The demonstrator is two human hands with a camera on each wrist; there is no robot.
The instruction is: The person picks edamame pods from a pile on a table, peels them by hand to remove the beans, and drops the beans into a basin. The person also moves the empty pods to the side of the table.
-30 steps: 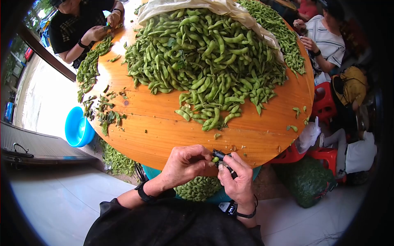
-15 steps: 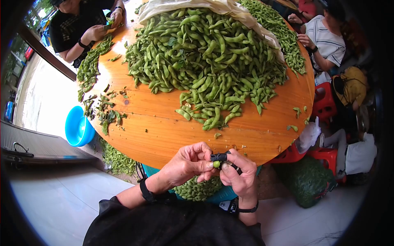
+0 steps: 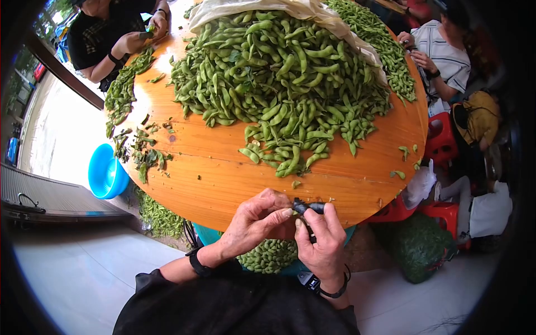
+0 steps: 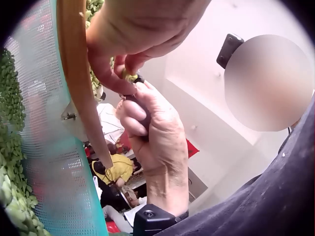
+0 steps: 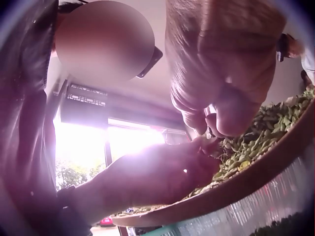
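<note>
Pinching a green bean (image 4: 130, 77) between the left hand (image 3: 251, 223) and the curled right hand (image 3: 322, 243), at about six o'clock on the bench (image 3: 212, 178). Piled toward twelve, green pods (image 3: 285, 84); below at seven, shelled beans (image 3: 268, 258); out toward ten, a blue basin (image 3: 107, 174).
</note>
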